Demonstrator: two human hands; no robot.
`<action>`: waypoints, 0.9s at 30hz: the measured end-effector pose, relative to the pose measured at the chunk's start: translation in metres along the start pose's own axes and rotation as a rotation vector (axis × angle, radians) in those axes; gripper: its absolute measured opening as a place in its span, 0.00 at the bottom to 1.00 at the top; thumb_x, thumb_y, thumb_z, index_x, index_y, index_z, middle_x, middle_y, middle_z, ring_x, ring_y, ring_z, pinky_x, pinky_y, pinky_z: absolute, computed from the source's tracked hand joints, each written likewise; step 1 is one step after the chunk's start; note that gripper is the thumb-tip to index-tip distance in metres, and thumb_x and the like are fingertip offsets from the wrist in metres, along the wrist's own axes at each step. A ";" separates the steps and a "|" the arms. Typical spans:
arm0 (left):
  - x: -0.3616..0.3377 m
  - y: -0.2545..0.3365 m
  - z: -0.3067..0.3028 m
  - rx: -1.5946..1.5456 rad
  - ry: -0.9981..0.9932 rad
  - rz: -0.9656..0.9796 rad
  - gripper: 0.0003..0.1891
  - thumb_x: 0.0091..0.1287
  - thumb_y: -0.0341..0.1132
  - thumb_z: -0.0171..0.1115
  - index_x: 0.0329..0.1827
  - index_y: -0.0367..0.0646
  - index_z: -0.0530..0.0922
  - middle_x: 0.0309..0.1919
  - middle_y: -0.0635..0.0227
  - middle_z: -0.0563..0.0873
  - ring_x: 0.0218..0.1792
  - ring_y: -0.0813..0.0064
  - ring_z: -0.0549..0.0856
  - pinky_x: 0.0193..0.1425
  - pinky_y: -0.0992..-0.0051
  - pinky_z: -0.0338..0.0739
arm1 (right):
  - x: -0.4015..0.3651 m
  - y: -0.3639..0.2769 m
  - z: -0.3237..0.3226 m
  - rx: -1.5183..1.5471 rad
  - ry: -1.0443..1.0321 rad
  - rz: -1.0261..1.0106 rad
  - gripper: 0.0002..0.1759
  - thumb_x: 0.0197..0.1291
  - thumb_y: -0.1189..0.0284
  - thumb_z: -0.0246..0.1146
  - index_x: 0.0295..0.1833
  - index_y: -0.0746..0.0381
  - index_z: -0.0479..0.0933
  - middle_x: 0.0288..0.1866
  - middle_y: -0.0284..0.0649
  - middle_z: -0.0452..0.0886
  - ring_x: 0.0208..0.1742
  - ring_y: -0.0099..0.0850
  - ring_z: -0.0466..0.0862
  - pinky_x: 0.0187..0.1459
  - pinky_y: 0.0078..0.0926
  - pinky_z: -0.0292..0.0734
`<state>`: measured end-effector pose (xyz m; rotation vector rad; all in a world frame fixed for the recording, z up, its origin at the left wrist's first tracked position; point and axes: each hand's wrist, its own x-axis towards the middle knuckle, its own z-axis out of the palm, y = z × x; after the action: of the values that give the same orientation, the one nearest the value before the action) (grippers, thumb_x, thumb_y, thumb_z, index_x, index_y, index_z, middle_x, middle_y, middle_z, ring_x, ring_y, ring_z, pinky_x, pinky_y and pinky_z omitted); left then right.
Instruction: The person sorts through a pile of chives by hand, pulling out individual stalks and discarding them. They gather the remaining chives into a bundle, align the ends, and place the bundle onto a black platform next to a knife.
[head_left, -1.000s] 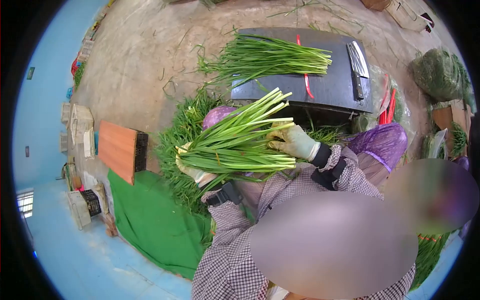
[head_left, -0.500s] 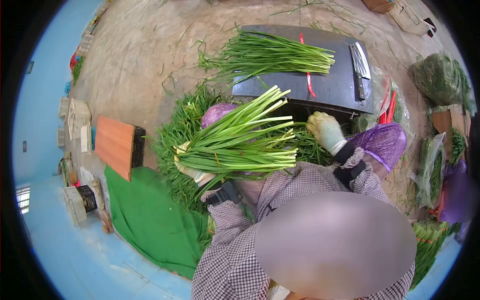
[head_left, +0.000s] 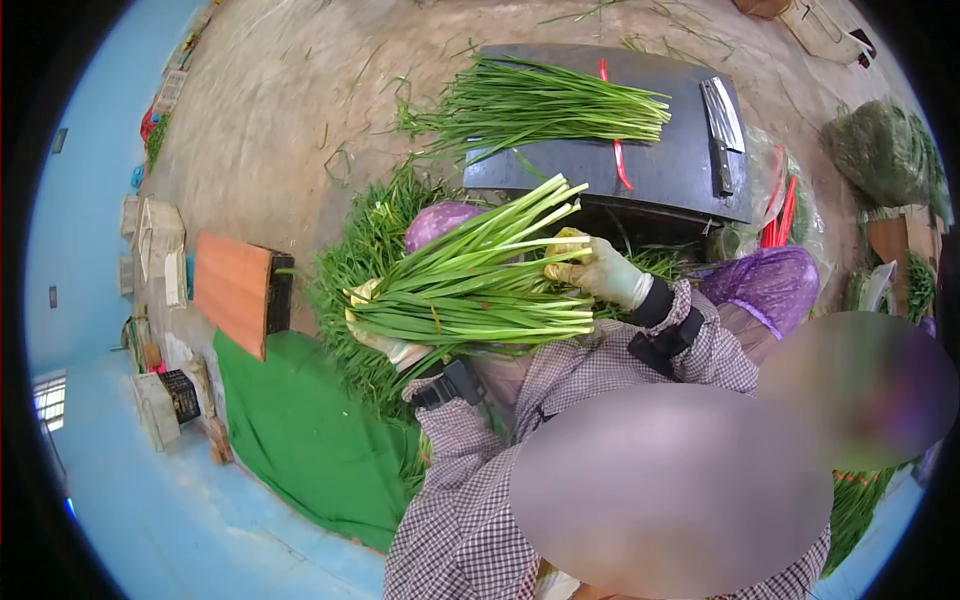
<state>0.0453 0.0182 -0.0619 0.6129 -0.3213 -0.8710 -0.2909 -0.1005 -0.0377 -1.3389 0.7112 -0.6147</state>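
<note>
My left hand (head_left: 375, 325), in a pale glove, is wrapped round a thick bunch of garlic chives (head_left: 470, 285) and holds it over my lap, pale stem ends to the right. My right hand (head_left: 602, 272), gloved too, is at those stem ends, its fingers closed on stalks at the bunch's right side; how many is hidden. Ahead, a second bunch of chives (head_left: 560, 105) lies on a dark board (head_left: 590, 180), across a red strap (head_left: 622, 165). A knife (head_left: 722, 135) rests at the board's right.
Loose chives (head_left: 365, 260) are heaped left of my knees. A green cloth (head_left: 310, 440) and an orange-brown board (head_left: 230, 290) are at the left. Red straps (head_left: 785, 215) lie in clear plastic at the right, near a bagged bundle of greens (head_left: 875, 155). Another person's blurred shape appears at right.
My right hand has moved left from beside my knee to the stem ends of the held bunch. The left hand keeps its hold. A blurred shape has come in at the right.
</note>
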 end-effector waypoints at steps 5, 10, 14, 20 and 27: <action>-0.004 -0.001 0.015 -0.196 0.028 -0.019 0.11 0.71 0.48 0.60 0.43 0.52 0.79 0.37 0.78 0.82 0.38 0.77 0.81 0.45 0.69 0.79 | -0.001 0.007 0.003 0.245 0.039 0.125 0.05 0.65 0.78 0.69 0.44 0.63 0.81 0.45 0.32 0.85 0.47 0.22 0.84 0.50 0.23 0.80; -0.008 0.002 0.036 -0.381 0.014 -0.036 0.10 0.70 0.45 0.61 0.37 0.51 0.76 0.33 0.76 0.79 0.37 0.77 0.78 0.45 0.69 0.77 | 0.001 -0.014 0.014 -0.864 0.366 -0.416 0.07 0.60 0.74 0.66 0.43 0.62 0.80 0.44 0.42 0.83 0.47 0.38 0.84 0.51 0.37 0.78; -0.008 0.000 0.024 -0.441 0.015 -0.022 0.11 0.70 0.45 0.61 0.34 0.50 0.75 0.32 0.77 0.78 0.36 0.78 0.77 0.44 0.71 0.76 | 0.000 0.004 -0.002 -0.884 0.479 -0.216 0.08 0.56 0.70 0.65 0.39 0.62 0.79 0.41 0.45 0.78 0.45 0.46 0.80 0.51 0.45 0.73; -0.007 0.001 0.014 -0.340 -0.104 -0.031 0.11 0.71 0.44 0.60 0.32 0.51 0.73 0.29 0.78 0.75 0.33 0.80 0.76 0.43 0.74 0.75 | -0.073 0.021 -0.113 -1.678 0.119 0.388 0.10 0.57 0.61 0.70 0.39 0.55 0.87 0.37 0.39 0.82 0.42 0.38 0.86 0.41 0.42 0.80; -0.005 -0.008 0.022 -0.351 -0.117 0.019 0.16 0.73 0.51 0.55 0.42 0.46 0.75 0.37 0.72 0.79 0.41 0.76 0.78 0.49 0.69 0.76 | -0.038 -0.052 -0.004 -0.731 0.038 -0.176 0.13 0.63 0.60 0.68 0.42 0.58 0.86 0.36 0.43 0.80 0.41 0.41 0.84 0.47 0.36 0.80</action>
<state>0.0262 0.0102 -0.0503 0.2338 -0.2706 -0.9209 -0.3181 -0.0817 0.0177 -2.0849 0.8991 -0.5376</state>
